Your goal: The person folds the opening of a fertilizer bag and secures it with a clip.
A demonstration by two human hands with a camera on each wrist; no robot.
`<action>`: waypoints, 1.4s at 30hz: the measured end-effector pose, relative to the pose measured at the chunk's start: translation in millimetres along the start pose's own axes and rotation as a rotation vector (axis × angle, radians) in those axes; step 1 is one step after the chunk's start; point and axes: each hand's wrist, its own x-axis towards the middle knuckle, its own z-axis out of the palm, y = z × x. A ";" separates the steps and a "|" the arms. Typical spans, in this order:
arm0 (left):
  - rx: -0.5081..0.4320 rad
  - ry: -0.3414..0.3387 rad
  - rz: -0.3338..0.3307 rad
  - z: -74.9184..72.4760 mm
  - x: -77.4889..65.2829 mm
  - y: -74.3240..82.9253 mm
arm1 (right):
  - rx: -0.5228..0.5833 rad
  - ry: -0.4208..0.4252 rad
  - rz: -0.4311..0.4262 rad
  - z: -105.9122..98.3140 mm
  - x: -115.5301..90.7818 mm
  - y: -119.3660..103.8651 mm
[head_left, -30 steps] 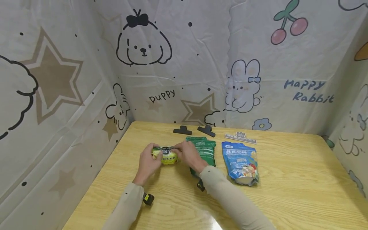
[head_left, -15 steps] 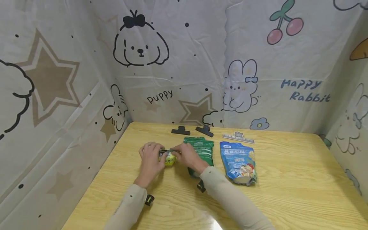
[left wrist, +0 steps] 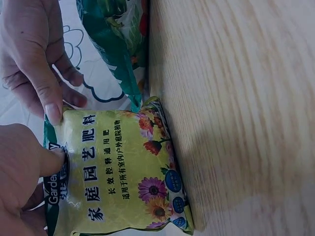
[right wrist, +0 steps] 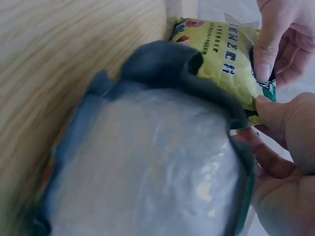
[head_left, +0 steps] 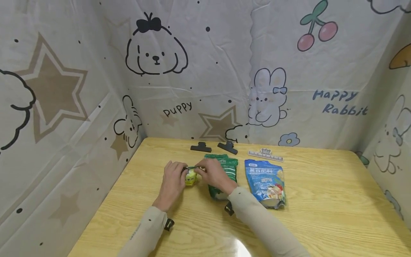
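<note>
A small yellow fertilizer bag (head_left: 191,179) with printed flowers stands upright on the table; its green top edge runs between both hands. My left hand (head_left: 172,180) grips the left part of that edge, thumb (left wrist: 49,160) pressed on the front. With thumb and fingers, my right hand (head_left: 216,174) pinches the right end of the same edge. In the right wrist view, both thumbs lie on the front of the yellow bag (right wrist: 221,59), close together. The left hand covers the bag's left side in the head view.
Just right of it lies a green bag (head_left: 231,169), partly under the right forearm. A blue bag (head_left: 265,184) lies farther right. Along the table's (head_left: 321,192) back edge are two black clips (head_left: 201,147) and a clip with a piano-key pattern (head_left: 265,155).
My left hand has moved right, nearer the right hand, and hides more of the yellow bag. Less of the bag's front shows now. The other bags and the clips stay put.
</note>
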 end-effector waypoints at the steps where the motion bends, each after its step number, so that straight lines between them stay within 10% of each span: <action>1: 0.001 0.001 -0.002 -0.3 -0.2 0.1 | -0.012 0.001 -0.009 0.0 -0.1 0.0; 18: -0.015 0.049 0.156 12.1 2.5 4.1 | -0.055 -0.012 -0.051 -7.1 -3.4 3.8; 31: -0.045 0.038 0.151 18.4 7.0 9.3 | -0.088 0.003 -0.115 -8.5 -5.2 3.6; 42: 0.112 0.029 0.182 18.9 7.0 1.6 | -0.209 0.049 -0.158 -0.5 -6.1 2.9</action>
